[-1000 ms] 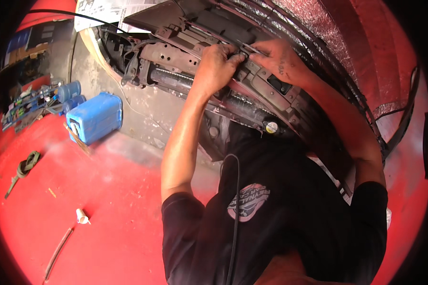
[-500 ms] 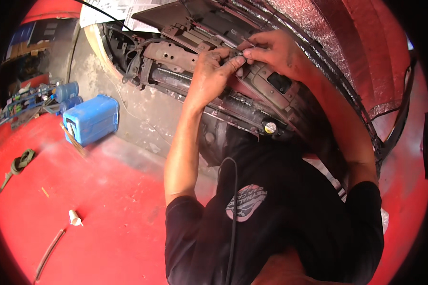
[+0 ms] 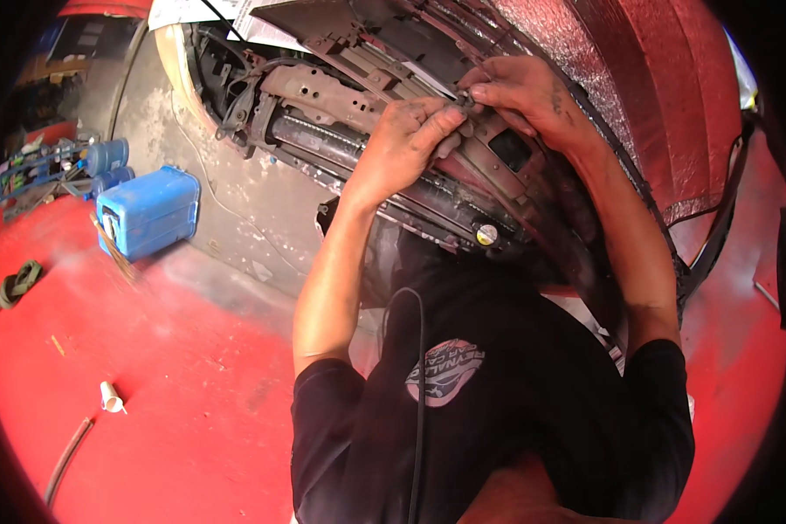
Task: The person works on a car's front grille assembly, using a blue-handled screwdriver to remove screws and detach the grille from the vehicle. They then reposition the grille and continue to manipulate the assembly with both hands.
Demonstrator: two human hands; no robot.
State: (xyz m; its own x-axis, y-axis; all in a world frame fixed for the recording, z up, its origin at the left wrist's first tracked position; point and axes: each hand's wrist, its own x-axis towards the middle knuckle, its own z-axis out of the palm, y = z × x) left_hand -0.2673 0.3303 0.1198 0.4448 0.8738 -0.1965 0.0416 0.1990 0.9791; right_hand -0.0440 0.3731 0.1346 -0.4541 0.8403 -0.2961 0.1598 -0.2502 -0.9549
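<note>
Your left hand (image 3: 408,144) and right hand (image 3: 533,98) crowd together over the car (image 3: 323,98).
Both grips curl nearly closed, any hold unclear.

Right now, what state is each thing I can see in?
Left hand: fingers curled; grip unclear
Right hand: fingers bent; grip unclear
Car front: inner parts exposed
Cup: lying on its side
Green strap: bunched up
Brown hose-like piece: lying, slightly curved
Black cord: bent at its top
Blue container: fullness can't be seen
</note>
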